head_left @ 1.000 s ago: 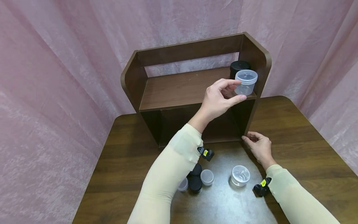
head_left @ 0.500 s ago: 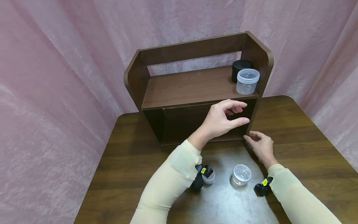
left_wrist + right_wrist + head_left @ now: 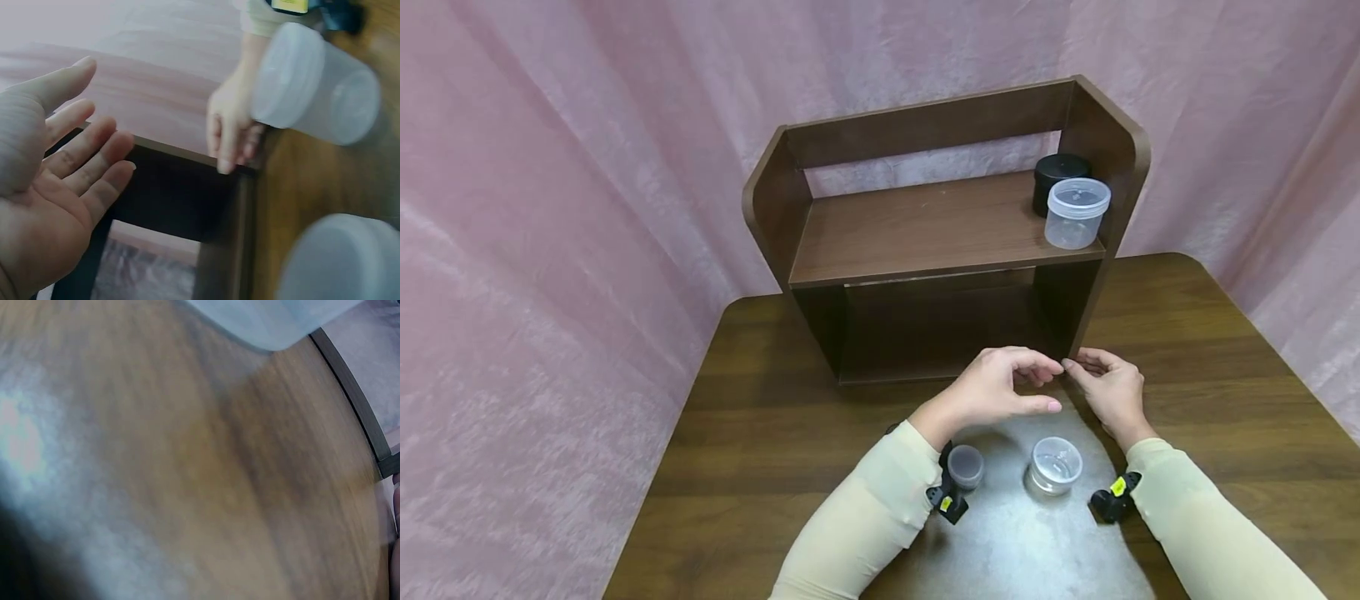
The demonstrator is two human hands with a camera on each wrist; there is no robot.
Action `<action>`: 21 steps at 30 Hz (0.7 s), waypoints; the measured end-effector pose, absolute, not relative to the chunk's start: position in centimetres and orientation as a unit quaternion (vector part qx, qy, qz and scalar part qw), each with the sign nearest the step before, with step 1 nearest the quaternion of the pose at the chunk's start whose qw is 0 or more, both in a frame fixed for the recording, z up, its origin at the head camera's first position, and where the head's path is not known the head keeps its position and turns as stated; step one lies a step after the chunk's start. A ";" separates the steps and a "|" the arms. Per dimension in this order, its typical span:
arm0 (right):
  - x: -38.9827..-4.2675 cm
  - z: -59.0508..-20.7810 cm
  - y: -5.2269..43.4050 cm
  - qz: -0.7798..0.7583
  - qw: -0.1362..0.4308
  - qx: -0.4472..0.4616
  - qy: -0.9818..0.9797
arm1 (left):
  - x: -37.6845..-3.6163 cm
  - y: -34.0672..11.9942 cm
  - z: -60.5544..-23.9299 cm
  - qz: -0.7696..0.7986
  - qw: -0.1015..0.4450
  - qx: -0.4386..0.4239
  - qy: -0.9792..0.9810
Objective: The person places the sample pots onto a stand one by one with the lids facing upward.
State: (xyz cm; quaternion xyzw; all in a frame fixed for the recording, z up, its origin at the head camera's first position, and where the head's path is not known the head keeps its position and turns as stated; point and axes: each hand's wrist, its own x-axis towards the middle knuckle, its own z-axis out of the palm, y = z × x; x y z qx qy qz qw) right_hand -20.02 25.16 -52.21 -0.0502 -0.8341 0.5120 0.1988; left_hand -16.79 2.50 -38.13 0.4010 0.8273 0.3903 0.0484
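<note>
My left hand [image 3: 1000,387] hovers in front of the lower compartment of a brown wooden shelf [image 3: 917,225], thumb and fingers apart, holding nothing. In the left wrist view its fingers spread loosely. My right hand [image 3: 1108,392] pinches the bottom front corner of the shelf's right side panel. On the upper board's right end stand a clear plastic jar [image 3: 1077,215] and, behind it, a black jar [image 3: 1060,171]. A second clear jar [image 3: 1054,465] sits on the table below my hands. A smaller jar with a greyish lid [image 3: 966,467] is partly covered by my left wrist camera.
The wooden table [image 3: 760,467] carries the shelf near its back edge. Pink curtains [image 3: 625,150] hang behind and on both sides. My left sleeve [image 3: 865,517] covers part of the table. The right wrist view is blurred and shows mostly tabletop.
My left hand has come away from the clear jar on the upper board and moved down towards my right hand. The jar stays there. The right hand keeps its place at the shelf corner.
</note>
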 end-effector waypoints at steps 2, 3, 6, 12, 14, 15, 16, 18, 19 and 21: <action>-20.0 -52.3 25.3 0.511 0.197 -0.052 -0.835 | -16.6 2.7 -38.9 0.358 0.059 0.407 0.839; -20.0 -52.3 25.4 0.510 0.195 -0.053 -0.836 | -16.5 2.7 -39.2 0.342 0.064 0.411 0.843; -19.9 -52.4 25.4 0.509 0.191 -0.056 -0.838 | -16.1 2.9 -40.3 0.293 0.084 0.427 0.851; -19.9 -52.3 25.3 0.507 0.190 -0.057 -0.839 | -15.4 3.3 -41.8 0.202 0.121 0.453 0.860; -19.9 -52.2 25.3 0.508 0.190 -0.055 -0.838 | -15.3 3.4 -42.1 0.184 0.126 0.458 0.860; -19.9 -52.2 25.3 0.508 0.189 -0.055 -0.838 | -15.3 3.4 -42.3 0.180 0.129 0.461 0.860; -19.8 -52.2 25.3 0.507 0.187 -0.055 -0.840 | -15.3 3.4 -42.5 0.176 0.133 0.463 0.858; -19.7 -52.1 25.3 0.507 0.185 -0.056 -0.840 | -15.3 3.5 -42.9 0.169 0.138 0.466 0.857; -19.7 -52.2 25.3 0.507 0.184 -0.058 -0.840 | -15.2 3.5 -43.1 0.169 0.141 0.467 0.856; -19.6 -52.2 25.2 0.507 0.182 -0.063 -0.840 | -15.2 3.6 -43.4 0.166 0.145 0.469 0.855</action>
